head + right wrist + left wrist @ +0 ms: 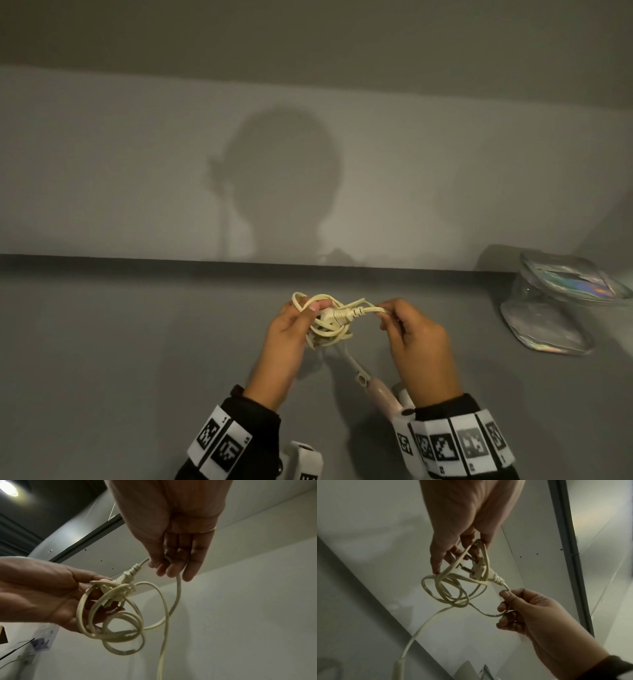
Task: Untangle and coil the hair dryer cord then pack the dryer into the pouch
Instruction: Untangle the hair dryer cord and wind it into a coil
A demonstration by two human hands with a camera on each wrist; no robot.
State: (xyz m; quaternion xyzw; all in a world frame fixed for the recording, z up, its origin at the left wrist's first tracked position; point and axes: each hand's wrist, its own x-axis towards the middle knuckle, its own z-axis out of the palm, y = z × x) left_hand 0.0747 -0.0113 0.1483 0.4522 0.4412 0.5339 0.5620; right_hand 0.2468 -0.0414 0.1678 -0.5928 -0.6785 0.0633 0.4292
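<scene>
My left hand (286,337) pinches the cord (325,329) tangle; right hand (416,337) grips it behind the plug (337,317). I'd feed the plug through slack loops, not yank.

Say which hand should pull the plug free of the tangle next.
Right, probably. The right hand already pinches the cord just behind the plug, while the left hand grips the tangled loops and can anchor them.

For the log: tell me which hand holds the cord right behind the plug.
The right hand: it pinches the cord just behind the plug. The left hand holds the tangled loops.
</scene>
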